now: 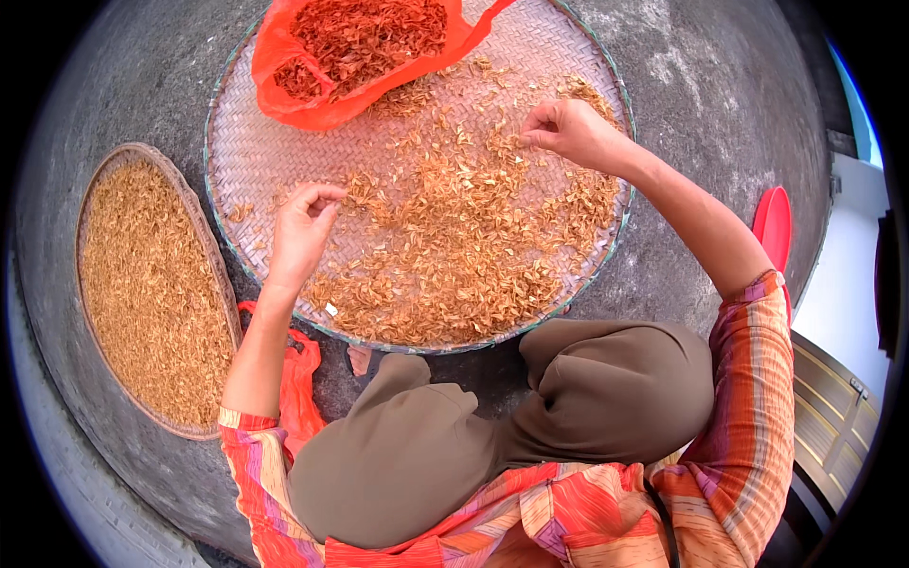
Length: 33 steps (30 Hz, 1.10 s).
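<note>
A large round woven tray (256, 151) has dried golden-brown flakes (473, 275) scattered over it, thickest along its near and right parts. My left hand (301, 232) is over the tray's left side, thumb and fingers closed at the edge of the flakes; whatever they hold, if anything, is too small to make out. My right hand (568, 134) hovers over the upper right of the tray, fingertips pinched above some flakes, their contents also unclear. An open red plastic bag (289, 109) of darker reddish flakes (374, 38) rests on the tray's far side.
A smaller oval tray (199, 199) full of fine golden flakes lies on the concrete floor (710, 114) at my left. A crumpled red bag (298, 388) is beside my left arm. A red plastic object (772, 222) and a metal panel (831, 421) are at my right.
</note>
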Tool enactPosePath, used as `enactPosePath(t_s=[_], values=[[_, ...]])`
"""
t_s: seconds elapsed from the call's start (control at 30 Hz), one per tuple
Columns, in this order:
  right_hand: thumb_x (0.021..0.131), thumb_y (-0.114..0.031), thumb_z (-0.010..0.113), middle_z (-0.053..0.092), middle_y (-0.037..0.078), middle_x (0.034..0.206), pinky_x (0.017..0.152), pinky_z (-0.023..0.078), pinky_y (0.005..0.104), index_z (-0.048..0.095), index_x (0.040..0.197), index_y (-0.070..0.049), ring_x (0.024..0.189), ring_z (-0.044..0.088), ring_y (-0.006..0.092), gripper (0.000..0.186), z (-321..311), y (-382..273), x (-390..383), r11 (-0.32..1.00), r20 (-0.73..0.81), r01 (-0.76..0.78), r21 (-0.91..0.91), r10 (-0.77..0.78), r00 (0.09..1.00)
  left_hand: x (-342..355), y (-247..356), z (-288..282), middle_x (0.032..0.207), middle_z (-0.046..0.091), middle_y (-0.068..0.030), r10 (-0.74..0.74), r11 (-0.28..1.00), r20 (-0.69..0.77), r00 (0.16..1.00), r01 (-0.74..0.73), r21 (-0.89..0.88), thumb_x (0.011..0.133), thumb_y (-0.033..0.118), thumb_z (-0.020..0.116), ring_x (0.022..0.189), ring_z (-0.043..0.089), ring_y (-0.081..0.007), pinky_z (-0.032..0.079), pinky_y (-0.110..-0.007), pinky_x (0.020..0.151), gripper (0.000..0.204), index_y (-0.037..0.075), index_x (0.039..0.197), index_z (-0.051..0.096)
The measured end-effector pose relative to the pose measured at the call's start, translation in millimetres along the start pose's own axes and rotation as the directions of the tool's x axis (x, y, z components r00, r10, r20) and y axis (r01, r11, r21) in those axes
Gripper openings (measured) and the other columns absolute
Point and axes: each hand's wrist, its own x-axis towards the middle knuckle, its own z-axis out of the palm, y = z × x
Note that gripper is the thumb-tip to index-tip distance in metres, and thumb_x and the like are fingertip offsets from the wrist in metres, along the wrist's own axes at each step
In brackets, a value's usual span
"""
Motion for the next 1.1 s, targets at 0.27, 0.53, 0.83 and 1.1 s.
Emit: enactPosePath(t_s=[0.27, 0.53, 0.83, 1.1], values=[[0.099, -0.033, 0.045, 0.038, 0.019, 0.146, 0.112, 0.03, 0.0401, 0.039, 0.142, -0.011, 0.135, 0.035, 0.0343, 0.049, 14, 236, 16, 0.957, -0.606, -0.207, -0.203, 0.044, 0.795, -27, 9, 52, 0.097, 0.065, -0.0025, -0.18, 0.976, 0.226, 0.957, 0.202, -0.077, 0.089, 0.0, 0.06, 0.083, 0.057, -0.0094, 0.047, -0.024, 0.075, 0.016, 0.004, 0.102, 0.069], [0.099, -0.038, 0.043, 0.043, 0.015, 0.144, 0.112, 0.03, 0.042, 0.05, 0.135, -0.011, 0.136, 0.035, 0.0333, 0.046, 53, 262, 60, 0.976, -0.685, -0.143, -0.163, -0.008, 0.728, -18, 27, 55, 0.099, 0.066, -0.0058, -0.223, 0.975, 0.286, 0.932, 0.218, 0.048, 0.093, 0.005, 0.058, 0.091, 0.062, -0.013, 0.049, -0.027, 0.081, 0.017, 0.003, 0.107, 0.067], [0.099, -0.039, 0.042, 0.036, 0.017, 0.147, 0.115, 0.024, 0.0465, 0.043, 0.14, -0.013, 0.138, 0.032, 0.0336, 0.049, 176, 101, -7, 0.913, -0.263, 0.407, 0.031, -0.385, 0.885, -21, 7, 99, 0.102, 0.066, -0.0042, -0.243, 0.948, 0.288, 0.926, 0.29, -0.134, 0.094, 0.004, 0.055, 0.092, 0.061, -0.0118, 0.048, -0.025, 0.082, 0.02, 0.003, 0.111, 0.065], [0.098, -0.037, 0.045, 0.035, 0.019, 0.147, 0.115, 0.024, 0.0446, 0.039, 0.14, -0.005, 0.137, 0.031, 0.0354, 0.053, 53, 184, 65, 0.982, -0.766, -0.093, -0.163, -0.067, 0.64, -24, 6, 82, 0.105, 0.066, -0.003, -0.255, 0.92, 0.252, 0.933, 0.315, -0.235, 0.097, 0.006, 0.053, 0.091, 0.06, -0.0089, 0.048, -0.024, 0.082, 0.022, 0.001, 0.117, 0.061]])
